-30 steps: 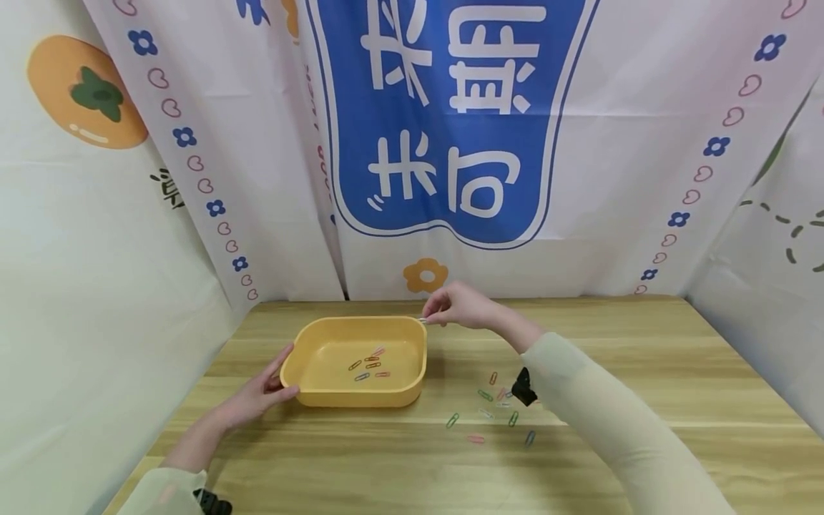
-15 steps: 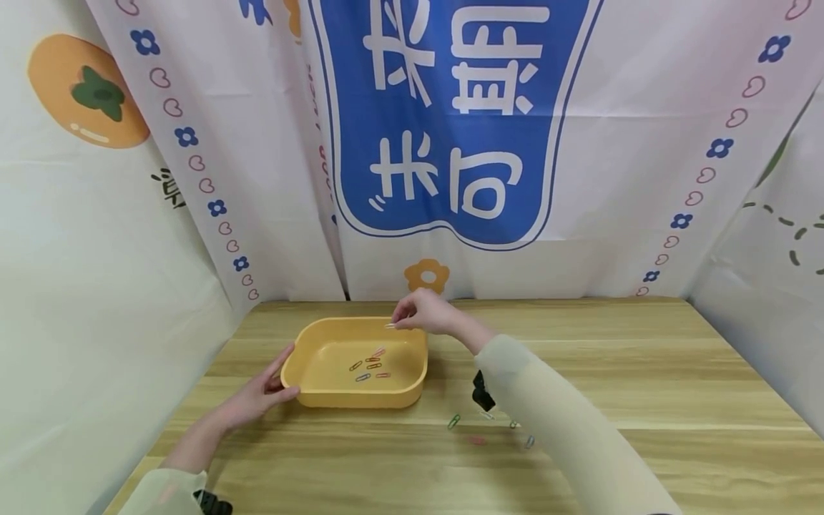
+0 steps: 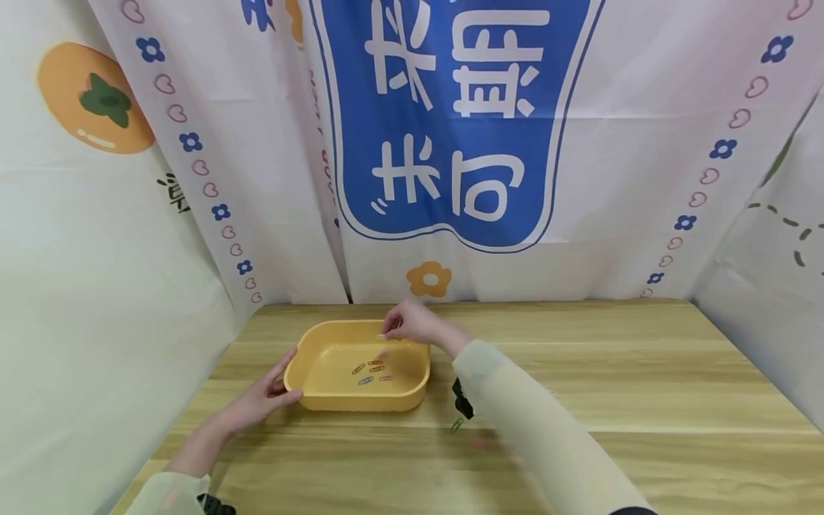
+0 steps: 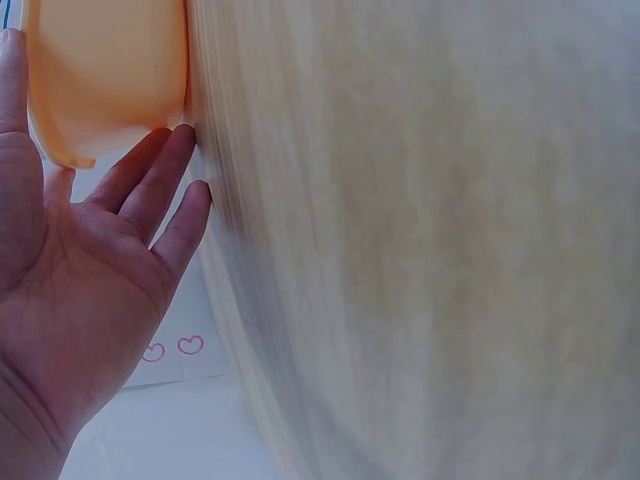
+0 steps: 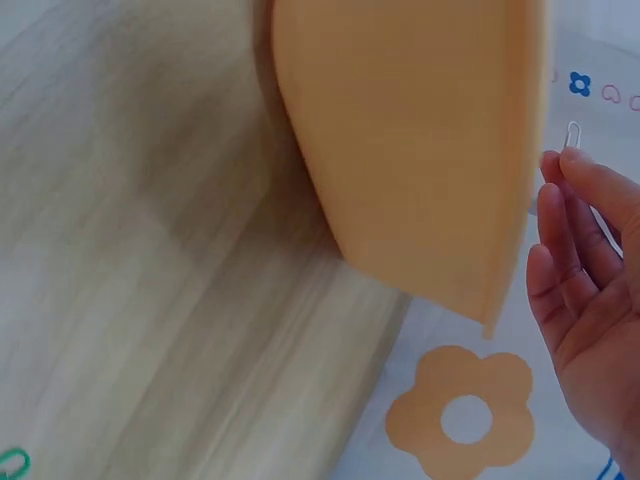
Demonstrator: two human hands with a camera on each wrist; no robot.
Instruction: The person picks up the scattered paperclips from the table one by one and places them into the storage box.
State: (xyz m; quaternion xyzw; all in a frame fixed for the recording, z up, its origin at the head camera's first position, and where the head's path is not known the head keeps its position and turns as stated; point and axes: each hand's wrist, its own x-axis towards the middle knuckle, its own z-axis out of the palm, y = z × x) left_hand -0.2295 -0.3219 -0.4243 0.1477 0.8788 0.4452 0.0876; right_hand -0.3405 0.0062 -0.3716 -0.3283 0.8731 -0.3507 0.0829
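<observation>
A yellow plastic tray (image 3: 357, 403) stands on the wooden table, with several coloured paper clips (image 3: 376, 369) lying on its floor. My left hand (image 3: 260, 400) rests against the tray's left end; in the left wrist view its fingers are spread and nearly straight along the outer wall. Over the tray's back right corner is my right hand (image 3: 415, 323). Between thumb and forefinger it pinches a white paper clip (image 5: 572, 133), held above the rim level in the right wrist view. The other right fingers are loosely bent.
A green paper clip (image 3: 457, 425) and a blurred pink one (image 3: 478, 443) lie on the table (image 3: 644, 372) near the right forearm. That sleeve (image 3: 534, 422) hides part of the tabletop. Printed cloth (image 3: 618, 179) hangs behind the table's back edge.
My right hand has moved left from beside the tray's back right corner to over its inside, carrying the white paper clip. Its sleeve now covers most loose clips. The left hand stays put.
</observation>
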